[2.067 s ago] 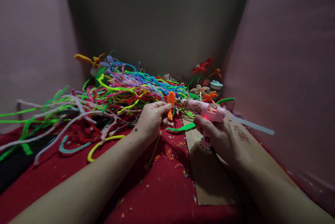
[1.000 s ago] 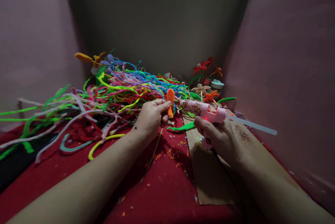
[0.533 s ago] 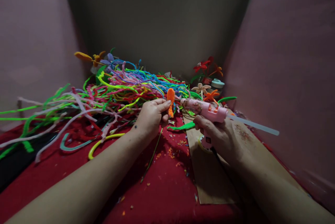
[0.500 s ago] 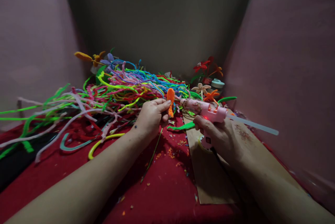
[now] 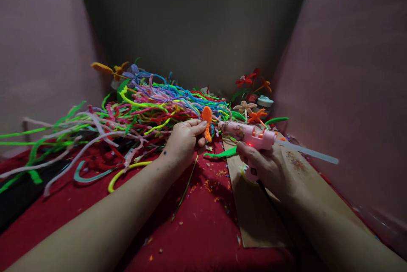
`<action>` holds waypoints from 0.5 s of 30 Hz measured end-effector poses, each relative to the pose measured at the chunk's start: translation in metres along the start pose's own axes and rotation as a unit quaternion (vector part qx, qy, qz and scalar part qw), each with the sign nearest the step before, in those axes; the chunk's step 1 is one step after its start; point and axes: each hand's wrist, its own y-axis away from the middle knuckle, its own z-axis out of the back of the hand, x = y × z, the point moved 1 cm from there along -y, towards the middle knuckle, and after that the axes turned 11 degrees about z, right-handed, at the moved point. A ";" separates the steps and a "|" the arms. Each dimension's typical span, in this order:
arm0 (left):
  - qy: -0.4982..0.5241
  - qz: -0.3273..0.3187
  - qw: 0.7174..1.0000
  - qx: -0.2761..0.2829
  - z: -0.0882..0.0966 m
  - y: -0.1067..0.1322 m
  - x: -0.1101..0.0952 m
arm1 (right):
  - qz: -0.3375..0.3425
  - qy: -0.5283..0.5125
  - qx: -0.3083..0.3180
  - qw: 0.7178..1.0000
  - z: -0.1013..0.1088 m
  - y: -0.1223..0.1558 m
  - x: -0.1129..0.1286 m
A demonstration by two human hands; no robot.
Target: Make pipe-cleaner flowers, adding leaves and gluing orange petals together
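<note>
Between the thumb and fingers of my left hand (image 5: 187, 137) is an orange pipe-cleaner petal (image 5: 207, 116), held upright with its narrow end down. My right hand (image 5: 270, 166) is wrapped round the grip of a pink glue gun (image 5: 263, 137), its small red light lit. The gun's stained nozzle points left, close to the petal; I cannot tell if they touch. A pale glue stick (image 5: 308, 151) juts from the gun's back end. Below the nozzle lies a green pipe-cleaner leaf (image 5: 222, 153). A thin green stem (image 5: 186, 187) rests on the red cloth under my left hand.
A large heap of coloured pipe cleaners (image 5: 165, 102) spreads over the back and left of the red cloth (image 5: 190, 238). A wooden board (image 5: 254, 225) lies under my right hand. Finished flowers (image 5: 244, 106) stand behind the gun, near a pale blue-lidded jar (image 5: 265, 101).
Almost nothing differs. The petal and the glue gun's nozzle hold nearly the same places, with only a very slight shift of the whole view.
</note>
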 end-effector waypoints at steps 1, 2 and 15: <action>0.002 -0.001 1.000 0.001 0.000 0.000 0.000 | 0.001 0.008 0.007 1.000 0.000 0.000 0.000; 0.006 -0.003 1.000 0.002 0.000 0.000 0.000 | 0.003 0.017 0.017 1.000 0.000 0.000 0.000; 0.001 -0.006 1.000 0.006 0.000 0.000 0.000 | -0.048 0.044 0.055 0.996 0.001 -0.003 0.009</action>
